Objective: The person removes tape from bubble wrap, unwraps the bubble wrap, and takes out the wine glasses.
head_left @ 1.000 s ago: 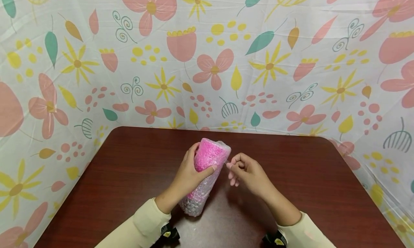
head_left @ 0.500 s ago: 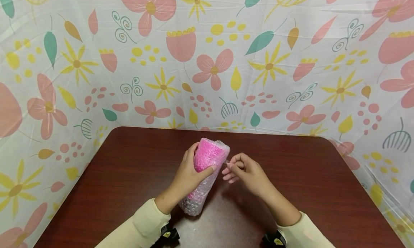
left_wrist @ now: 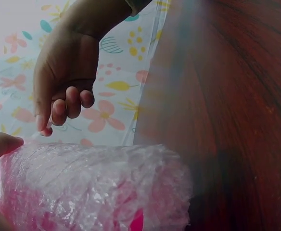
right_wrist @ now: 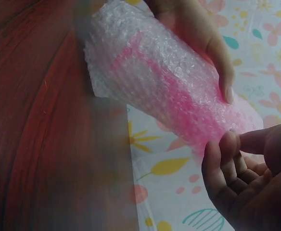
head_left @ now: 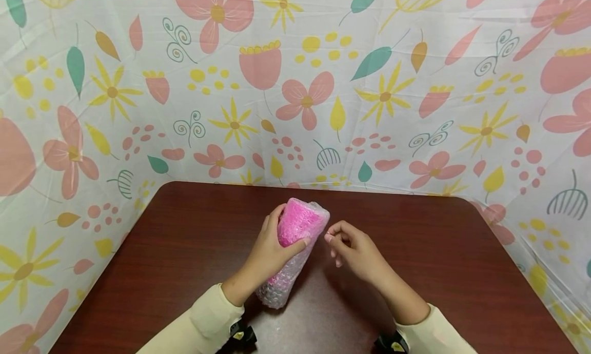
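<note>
A bubble-wrapped cylindrical package (head_left: 292, 264), bright pink under the clear wrap, leans with its top away from me over the table. My left hand (head_left: 269, 249) grips it round the upper part, thumb across the front and fingers behind, partly hidden. Just right of its top edge, my right hand (head_left: 362, 254) has thumb and forefinger tips together, other fingers loosely curled. In the left wrist view a thin clear strip (left_wrist: 36, 136) shows between those tips and the wrap. The right wrist view has the same pinching fingertips (right_wrist: 229, 139) close to the package's pink end.
The dark reddish-brown table (head_left: 198, 215) has rounded far corners. A white cloth (head_left: 341, 87) with flowers and leaves hangs behind it and along both sides. Black straps (head_left: 242, 336) sit at the wrists below pale sleeves.
My right hand's fingertips have shifted slightly right, off the package's edge, and its lower fingers have moved a little. The left hand and the package have stayed almost still.
</note>
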Demonstrator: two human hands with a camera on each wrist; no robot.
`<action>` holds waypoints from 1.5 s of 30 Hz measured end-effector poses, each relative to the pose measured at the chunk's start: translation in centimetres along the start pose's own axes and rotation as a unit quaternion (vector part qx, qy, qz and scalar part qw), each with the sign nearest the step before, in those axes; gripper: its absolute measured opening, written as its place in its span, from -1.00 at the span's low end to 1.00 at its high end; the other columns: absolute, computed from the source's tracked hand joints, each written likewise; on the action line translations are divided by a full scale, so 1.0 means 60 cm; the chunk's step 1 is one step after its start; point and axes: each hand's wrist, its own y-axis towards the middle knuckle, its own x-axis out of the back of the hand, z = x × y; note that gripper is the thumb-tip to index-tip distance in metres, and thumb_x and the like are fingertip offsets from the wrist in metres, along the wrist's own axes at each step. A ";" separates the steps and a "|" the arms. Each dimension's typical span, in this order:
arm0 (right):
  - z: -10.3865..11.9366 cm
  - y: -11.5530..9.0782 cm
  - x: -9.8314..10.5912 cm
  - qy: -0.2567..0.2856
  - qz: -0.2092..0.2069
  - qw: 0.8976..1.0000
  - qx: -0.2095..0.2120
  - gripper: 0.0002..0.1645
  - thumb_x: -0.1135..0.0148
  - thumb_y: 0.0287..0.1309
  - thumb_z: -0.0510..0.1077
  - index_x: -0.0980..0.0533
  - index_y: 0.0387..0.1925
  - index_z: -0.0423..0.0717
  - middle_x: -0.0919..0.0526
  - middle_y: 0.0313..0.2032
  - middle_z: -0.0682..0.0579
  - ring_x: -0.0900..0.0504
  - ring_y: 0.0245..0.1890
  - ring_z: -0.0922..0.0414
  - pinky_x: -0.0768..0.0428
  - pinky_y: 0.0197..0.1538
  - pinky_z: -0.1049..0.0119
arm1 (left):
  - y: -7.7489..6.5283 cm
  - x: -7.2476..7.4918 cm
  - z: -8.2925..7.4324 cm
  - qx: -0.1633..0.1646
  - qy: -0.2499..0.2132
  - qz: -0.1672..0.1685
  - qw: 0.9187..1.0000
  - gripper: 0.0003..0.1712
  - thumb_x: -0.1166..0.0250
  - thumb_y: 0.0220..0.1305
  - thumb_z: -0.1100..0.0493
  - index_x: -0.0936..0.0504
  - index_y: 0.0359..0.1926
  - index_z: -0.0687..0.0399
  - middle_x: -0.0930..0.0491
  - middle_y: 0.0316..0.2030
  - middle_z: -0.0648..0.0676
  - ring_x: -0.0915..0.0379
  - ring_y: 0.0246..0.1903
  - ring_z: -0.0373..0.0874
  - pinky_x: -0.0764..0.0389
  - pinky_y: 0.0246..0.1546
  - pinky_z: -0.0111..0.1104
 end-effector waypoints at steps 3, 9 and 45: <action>0.000 0.000 0.000 0.020 0.006 1.000 -0.002 -0.80 -0.09 0.49 -0.15 -0.47 -0.07 -0.23 -0.65 -0.41 -0.17 -0.66 -0.51 0.09 -0.73 -0.35 0.13 | 0.000 -0.001 0.000 -0.003 0.002 0.000 1.000 0.13 -0.54 0.04 -0.13 -0.11 0.54 -0.16 -0.31 0.35 0.12 -0.42 0.21 0.02 -0.51 0.22 0.00; 0.001 0.002 -0.002 0.044 0.018 0.999 0.004 -0.73 -0.08 0.48 -0.19 -0.41 0.01 -0.37 -0.76 -0.25 -0.24 -0.79 -0.20 -0.09 -0.75 -0.13 0.12 | -0.001 -0.001 0.000 0.001 0.002 0.002 1.000 0.14 -0.53 0.04 -0.16 -0.10 0.54 -0.20 -0.30 0.35 0.12 -0.42 0.21 0.03 -0.51 0.22 0.01; 0.006 -0.002 -0.002 0.066 0.032 0.997 0.014 -0.75 -0.07 0.49 -0.19 -0.40 -0.04 -0.37 -0.75 -0.19 -0.29 -0.78 -0.15 -0.09 -0.74 -0.08 0.11 | -0.002 -0.005 0.002 -0.004 0.011 0.009 1.000 0.13 -0.55 0.03 -0.13 -0.12 0.54 -0.18 -0.34 0.30 0.12 -0.44 0.15 0.01 -0.55 0.16 -0.04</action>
